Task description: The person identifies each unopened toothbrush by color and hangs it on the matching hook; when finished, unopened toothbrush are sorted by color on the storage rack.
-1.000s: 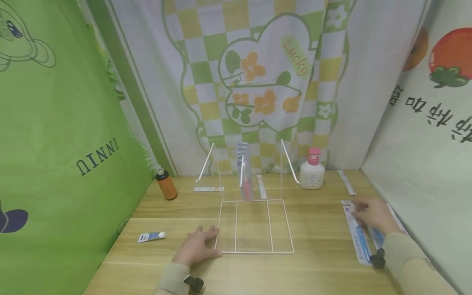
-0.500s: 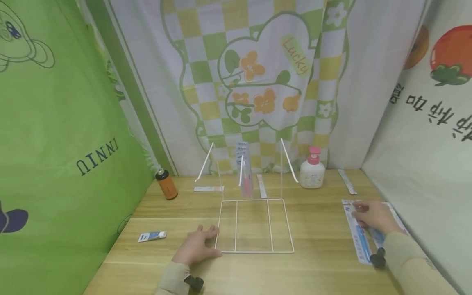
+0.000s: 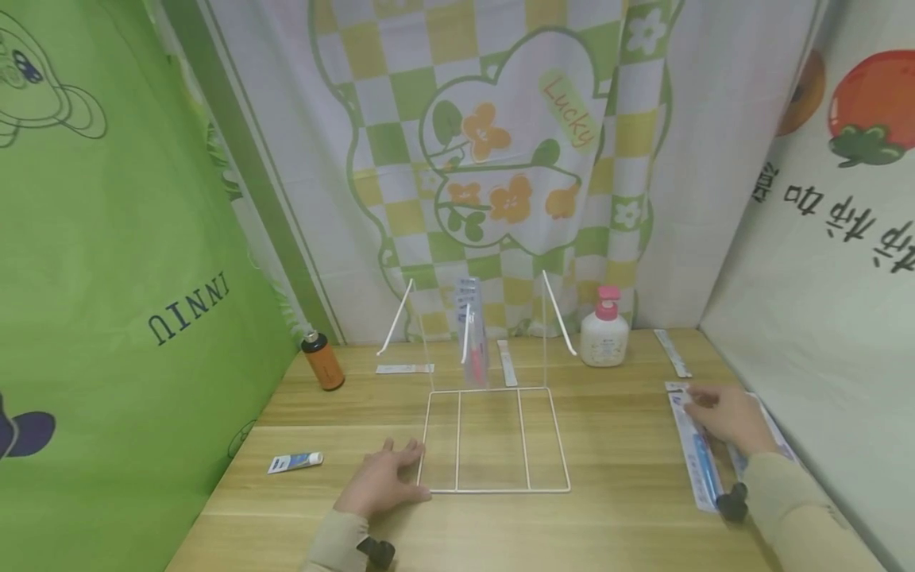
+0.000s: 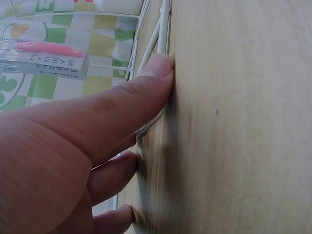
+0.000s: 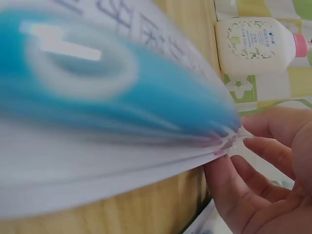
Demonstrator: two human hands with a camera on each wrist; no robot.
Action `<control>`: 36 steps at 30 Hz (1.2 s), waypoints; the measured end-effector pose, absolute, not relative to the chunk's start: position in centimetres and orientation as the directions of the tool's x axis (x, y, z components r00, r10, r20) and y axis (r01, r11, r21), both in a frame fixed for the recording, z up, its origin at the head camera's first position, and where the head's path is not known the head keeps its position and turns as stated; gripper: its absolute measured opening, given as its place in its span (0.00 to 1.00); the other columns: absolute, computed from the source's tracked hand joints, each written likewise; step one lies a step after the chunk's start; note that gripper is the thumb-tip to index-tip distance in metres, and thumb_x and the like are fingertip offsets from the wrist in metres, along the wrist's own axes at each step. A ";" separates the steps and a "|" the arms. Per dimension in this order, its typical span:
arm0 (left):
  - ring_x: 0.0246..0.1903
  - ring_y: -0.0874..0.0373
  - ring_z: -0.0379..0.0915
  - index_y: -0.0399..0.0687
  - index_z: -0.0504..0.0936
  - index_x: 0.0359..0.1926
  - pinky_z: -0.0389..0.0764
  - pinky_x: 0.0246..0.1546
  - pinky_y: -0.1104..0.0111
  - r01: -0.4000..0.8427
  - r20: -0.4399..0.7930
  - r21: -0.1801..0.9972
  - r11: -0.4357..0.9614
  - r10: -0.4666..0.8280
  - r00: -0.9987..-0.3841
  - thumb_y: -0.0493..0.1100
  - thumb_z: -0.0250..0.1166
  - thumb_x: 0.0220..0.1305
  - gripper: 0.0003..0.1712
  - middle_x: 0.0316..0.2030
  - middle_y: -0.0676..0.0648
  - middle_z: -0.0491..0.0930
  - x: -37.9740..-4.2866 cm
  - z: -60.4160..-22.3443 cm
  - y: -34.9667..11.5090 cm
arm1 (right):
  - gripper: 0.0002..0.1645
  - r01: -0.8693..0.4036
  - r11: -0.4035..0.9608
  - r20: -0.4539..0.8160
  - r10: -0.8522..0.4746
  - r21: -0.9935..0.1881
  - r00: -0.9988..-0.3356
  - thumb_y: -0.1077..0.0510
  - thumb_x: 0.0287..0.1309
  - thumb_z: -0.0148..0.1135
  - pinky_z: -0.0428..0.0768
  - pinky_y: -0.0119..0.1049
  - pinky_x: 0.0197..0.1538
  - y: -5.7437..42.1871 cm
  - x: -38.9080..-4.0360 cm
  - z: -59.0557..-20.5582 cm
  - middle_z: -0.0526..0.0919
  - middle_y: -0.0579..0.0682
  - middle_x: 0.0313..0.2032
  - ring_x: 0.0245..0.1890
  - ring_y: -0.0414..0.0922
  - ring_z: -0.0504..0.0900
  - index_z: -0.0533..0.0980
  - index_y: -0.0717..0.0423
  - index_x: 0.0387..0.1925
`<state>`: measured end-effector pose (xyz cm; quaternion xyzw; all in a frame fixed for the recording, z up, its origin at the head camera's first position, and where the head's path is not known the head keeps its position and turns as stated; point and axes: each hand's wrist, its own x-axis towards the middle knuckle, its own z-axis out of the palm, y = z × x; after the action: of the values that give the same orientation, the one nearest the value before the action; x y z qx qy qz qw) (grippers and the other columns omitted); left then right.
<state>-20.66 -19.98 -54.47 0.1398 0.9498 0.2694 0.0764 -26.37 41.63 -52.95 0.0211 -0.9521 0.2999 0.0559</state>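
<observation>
A white wire rack (image 3: 493, 491) with long hooks stands on the table. My left hand (image 3: 382, 477) rests at its front left corner, thumb on the wire and other fingertips against the tabletop, also seen in the left wrist view. On the middle hook hangs a packaged pink toothbrush (image 3: 477, 349). At the right, my right hand (image 3: 732, 413) pinches the edge of a packaged blue toothbrush (image 3: 704, 469) between thumb and fingers. The right wrist view shows this pack (image 5: 97, 73) large and close, raised off the wood. Partly hidden under that hand lies another toothbrush pack (image 3: 772, 425).
A white pump bottle (image 3: 604, 342) with a pink top stands at the back right, an orange bottle (image 3: 325, 365) at the back left. A small toothpaste tube (image 3: 295, 462) lies left. Narrow strips (image 3: 404, 369) lie behind the rack. Curtains hang around the table (image 3: 615, 524).
The blue toothbrush pack has shifted slightly right and tilted up off the table in my right hand, away from the pack beneath. My left hand stays at the rack corner.
</observation>
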 end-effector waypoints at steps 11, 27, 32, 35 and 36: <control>0.78 0.20 0.49 0.46 0.78 0.75 0.45 0.70 0.19 0.224 -0.071 0.529 0.818 0.306 -0.949 0.59 0.83 0.54 0.51 0.76 0.43 0.72 -20.7 -54.6 -19.9 | 0.40 -0.009 0.656 0.032 0.022 -0.754 -0.999 0.44 0.73 0.69 0.91 0.37 0.37 42.1 -26.4 -54.5 0.75 0.79 0.65 0.44 0.56 0.91 0.73 0.71 0.70; 0.78 0.21 0.49 0.46 0.77 0.75 0.44 0.70 0.19 0.224 -0.075 0.526 0.820 0.307 -0.949 0.60 0.82 0.54 0.50 0.76 0.43 0.71 -20.7 -54.7 -20.0 | 0.43 -0.103 0.428 0.124 0.021 -0.898 -0.992 0.43 0.70 0.73 0.92 0.43 0.44 36.6 -24.6 -48.9 0.78 0.73 0.66 0.40 0.37 0.90 0.73 0.65 0.74; 0.78 0.20 0.49 0.46 0.77 0.75 0.44 0.70 0.19 0.223 -0.074 0.528 0.819 0.306 -0.949 0.59 0.83 0.54 0.50 0.76 0.43 0.71 -20.5 -54.4 -19.9 | 0.37 -0.225 0.417 0.250 0.005 -0.881 -0.968 0.47 0.69 0.75 0.92 0.43 0.40 33.7 -23.4 -45.9 0.82 0.72 0.61 0.37 0.41 0.92 0.77 0.62 0.71; 0.78 0.20 0.48 0.46 0.77 0.75 0.44 0.71 0.19 0.221 -0.073 0.534 0.816 0.304 -0.950 0.59 0.83 0.54 0.51 0.76 0.43 0.71 -20.5 -54.3 -19.8 | 0.33 -0.295 0.392 0.316 -0.009 -0.872 -0.949 0.50 0.68 0.76 0.92 0.42 0.40 31.7 -22.2 -43.9 0.85 0.68 0.59 0.37 0.43 0.93 0.79 0.59 0.69; 0.78 0.21 0.48 0.46 0.77 0.75 0.43 0.71 0.20 0.220 -0.073 0.535 0.816 0.304 -0.950 0.60 0.82 0.54 0.51 0.76 0.42 0.70 -20.5 -54.3 -19.9 | 0.32 -0.317 0.373 0.337 -0.010 -0.872 -0.941 0.51 0.68 0.76 0.92 0.43 0.40 31.0 -21.8 -43.4 0.87 0.65 0.58 0.37 0.44 0.93 0.80 0.58 0.68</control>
<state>-20.51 -19.86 -54.25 0.1379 0.9497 0.2702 0.0779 -21.83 30.97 -43.36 0.1000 -0.8168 0.5509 0.1391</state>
